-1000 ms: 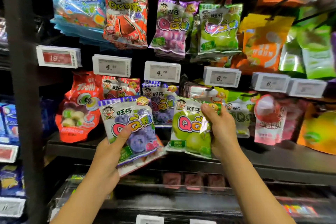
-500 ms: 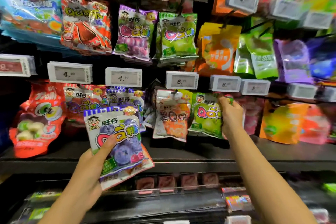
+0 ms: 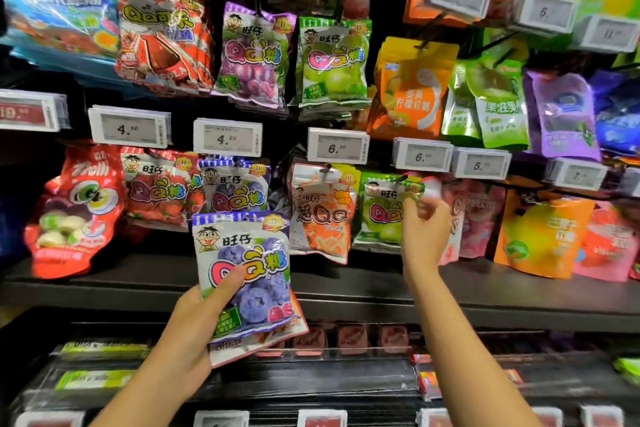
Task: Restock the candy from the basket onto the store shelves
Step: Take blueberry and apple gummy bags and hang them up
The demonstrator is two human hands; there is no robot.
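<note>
While our right hand (image 3: 424, 236) reaches up to the green apple gummy bag (image 3: 384, 210) on its peg, its fingers (image 3: 412, 206) curled at the bag's upper right corner and seemingly pinching it, we judge that this bag is on or nearly on the hook, though the pictures do not show whether the hole is fully seated. The bag hangs just beside the orange QQ bag (image 3: 322, 215), below the 6.50 price tag (image 3: 337, 146). Our left hand (image 3: 201, 315) holds a small stack of bags low in front of the shelf, the blueberry gummy bag (image 3: 244, 274) on top with the thumb pressed across its face and the other fingers hidden behind; at least one more bag with a red edge shows underneath it. A matching blueberry row (image 3: 235, 189) hangs just above, under the 4.20 price tag (image 3: 227, 139), so that looks like the next stop. The basket is not in view, so we cannot say how much candy remains beyond the stack in hand. The task seems partway along, with several bags left to hang.
</note>
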